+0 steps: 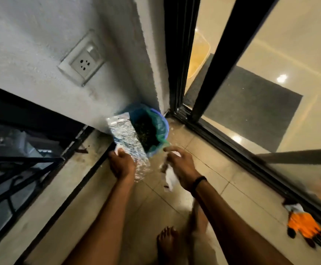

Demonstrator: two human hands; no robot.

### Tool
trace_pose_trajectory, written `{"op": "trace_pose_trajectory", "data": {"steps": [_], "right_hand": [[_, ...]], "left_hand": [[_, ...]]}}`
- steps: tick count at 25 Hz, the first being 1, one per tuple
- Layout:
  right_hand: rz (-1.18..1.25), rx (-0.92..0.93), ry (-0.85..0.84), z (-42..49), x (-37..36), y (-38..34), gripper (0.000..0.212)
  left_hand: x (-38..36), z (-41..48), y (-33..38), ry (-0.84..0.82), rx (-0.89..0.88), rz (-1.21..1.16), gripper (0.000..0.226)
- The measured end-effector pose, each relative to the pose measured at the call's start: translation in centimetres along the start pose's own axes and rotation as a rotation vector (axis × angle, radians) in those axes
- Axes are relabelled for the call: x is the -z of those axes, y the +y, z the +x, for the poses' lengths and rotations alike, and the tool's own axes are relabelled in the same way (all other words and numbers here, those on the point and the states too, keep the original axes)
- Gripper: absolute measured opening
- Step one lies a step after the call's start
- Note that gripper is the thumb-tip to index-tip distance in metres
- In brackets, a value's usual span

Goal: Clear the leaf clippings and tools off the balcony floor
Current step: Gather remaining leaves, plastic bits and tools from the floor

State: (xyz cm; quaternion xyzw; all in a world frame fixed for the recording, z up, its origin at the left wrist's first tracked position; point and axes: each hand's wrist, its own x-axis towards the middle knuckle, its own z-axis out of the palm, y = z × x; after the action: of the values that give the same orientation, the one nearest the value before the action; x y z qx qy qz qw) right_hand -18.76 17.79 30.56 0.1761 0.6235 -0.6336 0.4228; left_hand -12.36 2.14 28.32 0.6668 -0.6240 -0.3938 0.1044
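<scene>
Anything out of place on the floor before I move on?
Yes. An orange glove lies on the floor by the sliding door track, not yet picked up. A few white scraps sit beside the bin in the corner.

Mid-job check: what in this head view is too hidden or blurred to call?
Head view:
- Motion blur smears the white thing under the right hand; identity and grip unclear.
- The silver sheet covers part of the bin; fill level hidden.
- Blur on the orange glove: one or a pair, unclear.
</scene>
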Motion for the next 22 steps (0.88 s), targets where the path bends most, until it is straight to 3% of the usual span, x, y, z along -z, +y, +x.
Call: {"op": "trace_pose_trajectory", "data": {"steps": [3,6,8,12,13,17,19,22], "right_hand": [[-0.294,0.036,-0.126,6.6,-6.1,0.0,0.013],[-0.515,0.167,0.065,12.9,-9.5,0.2,0.017],[-0.550,0.164,0.175,16.8,-10.4,0.2,0.027],[-0.583,0.008,0.079,23.0,-11.3,1.5,0.073],[-0.526,-0.023,0.044,22.6,-11.5,1.3,0.075],[-0.504,-0.048,-0.108,17.9,-11.7,-1.1,0.020],[-0.539,0.033,-0.147,16.3,-10.5,-1.7,0.016],[-0.611,0.158,-0.068,13.2,-8.4,-1.5,0.025]], "left_hand": [[-0.3,4.6,-0.5,0.052,0.029,0.016,0.037],[-3.0,7.5,-1.6,-0.014,-0.056,-0.002,0.035],[-5.4,8.7,-2.0,-0.045,-0.076,-0.019,0.035],[-9.9,9.9,-2.1,-0.186,-0.032,-0.039,0.035],[-10.5,10.1,-1.9,-0.247,0.006,-0.051,0.038],[-10.7,11.1,0.7,-0.448,0.229,-0.196,0.060],[-9.8,10.6,1.8,-0.519,0.233,-0.157,0.054],[-8.3,9.9,2.4,-0.539,0.068,0.192,0.046]]}}
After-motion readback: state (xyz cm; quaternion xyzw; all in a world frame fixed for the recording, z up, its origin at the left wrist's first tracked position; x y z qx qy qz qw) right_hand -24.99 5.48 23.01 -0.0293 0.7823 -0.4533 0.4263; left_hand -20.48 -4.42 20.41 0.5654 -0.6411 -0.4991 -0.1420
